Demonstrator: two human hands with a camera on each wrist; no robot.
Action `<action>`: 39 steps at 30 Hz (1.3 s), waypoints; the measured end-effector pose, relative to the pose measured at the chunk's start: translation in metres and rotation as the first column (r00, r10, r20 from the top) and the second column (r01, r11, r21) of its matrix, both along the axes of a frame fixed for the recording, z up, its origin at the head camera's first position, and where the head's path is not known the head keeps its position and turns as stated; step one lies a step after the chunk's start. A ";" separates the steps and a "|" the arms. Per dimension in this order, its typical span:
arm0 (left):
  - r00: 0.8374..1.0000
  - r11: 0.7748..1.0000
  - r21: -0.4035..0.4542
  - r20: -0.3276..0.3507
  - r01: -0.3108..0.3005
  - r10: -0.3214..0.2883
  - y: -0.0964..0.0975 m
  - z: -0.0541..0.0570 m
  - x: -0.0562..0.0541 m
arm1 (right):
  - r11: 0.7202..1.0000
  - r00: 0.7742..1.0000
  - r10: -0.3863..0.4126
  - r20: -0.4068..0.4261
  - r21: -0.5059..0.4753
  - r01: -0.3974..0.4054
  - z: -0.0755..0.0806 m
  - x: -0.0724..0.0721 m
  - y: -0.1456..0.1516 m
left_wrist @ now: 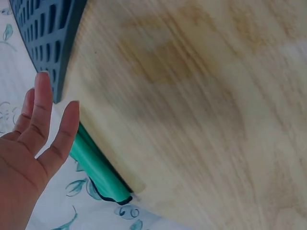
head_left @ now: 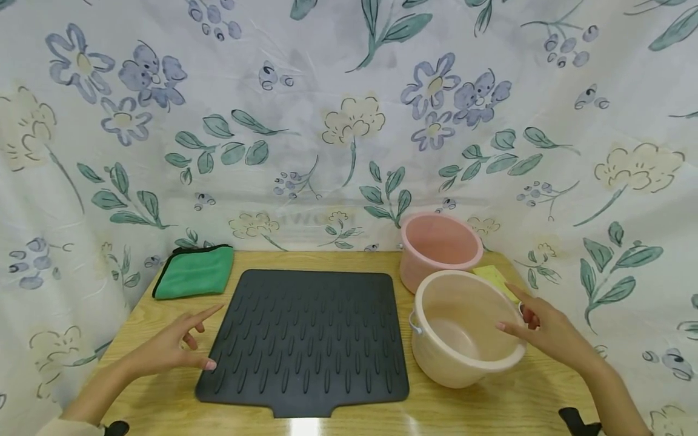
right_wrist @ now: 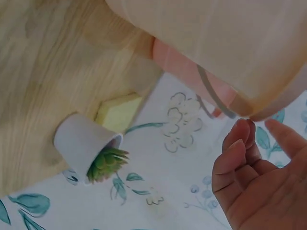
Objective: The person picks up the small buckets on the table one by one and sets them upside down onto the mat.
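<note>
My left hand [head_left: 169, 345] hovers by the left edge of a dark grey ridged mat [head_left: 311, 339]. Its index finger points forward and it holds nothing. Beyond it lies a folded green cloth [head_left: 196, 272] with black edging. Over at the right, my right hand [head_left: 551, 333] is beside the rim of a cream bucket [head_left: 447, 369], with index finger and thumb extended and the other fingers bent. Whether it touches the rim I cannot tell. In the right wrist view, the fingers [right_wrist: 230, 160] appear close to the bucket's rim and grip nothing.
Behind the cream bucket stands a pink bucket [head_left: 420, 272]. A yellow sponge [head_left: 493, 278] lies to its right. In the right wrist view, a white pot [right_wrist: 86, 139] with a green succulent [right_wrist: 108, 165] stands near the table edge. Floral curtain [head_left: 305, 121] surrounds the wooden table [head_left: 305, 259].
</note>
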State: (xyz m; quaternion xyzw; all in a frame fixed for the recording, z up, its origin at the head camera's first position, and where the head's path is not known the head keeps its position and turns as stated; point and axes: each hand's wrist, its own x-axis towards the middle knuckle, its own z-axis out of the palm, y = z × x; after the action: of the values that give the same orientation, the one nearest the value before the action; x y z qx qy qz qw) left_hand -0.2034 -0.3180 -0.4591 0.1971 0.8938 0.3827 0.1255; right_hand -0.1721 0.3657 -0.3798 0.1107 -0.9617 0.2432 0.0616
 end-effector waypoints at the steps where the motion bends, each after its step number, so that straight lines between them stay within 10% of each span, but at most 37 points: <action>1: 1.000 1.000 0.005 0.006 0.006 -0.006 -0.002 -0.003 0.001 | 1.000 1.000 -0.010 0.026 -0.015 0.010 -0.001 0.001 0.000; 8: 0.999 0.998 0.032 0.013 0.049 -0.050 -0.010 -0.020 0.006 | 0.980 0.979 -0.059 0.195 -0.175 0.094 -0.011 0.005 0.002; 17: 0.996 0.996 0.043 0.022 0.084 -0.085 -0.014 -0.030 0.008 | 0.871 0.947 -0.019 0.319 -0.461 0.173 -0.020 0.007 0.005; 30: 0.995 0.995 0.018 0.002 0.101 -0.102 -0.018 -0.036 0.009 | 0.551 0.915 0.311 0.257 -0.833 0.047 -0.035 0.005 0.023; 39: 0.997 0.996 -0.059 0.023 0.070 -0.069 -0.020 -0.041 0.008 | 0.421 0.845 0.474 0.248 -0.906 0.029 -0.037 0.004 0.027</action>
State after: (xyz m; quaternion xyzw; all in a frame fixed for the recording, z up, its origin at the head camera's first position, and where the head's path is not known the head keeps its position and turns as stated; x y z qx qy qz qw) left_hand -0.1956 -0.3382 -0.5003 0.2202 0.8961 0.3534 0.1537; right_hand -0.1680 0.3924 -0.4165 0.1310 -0.6498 0.7317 -0.1588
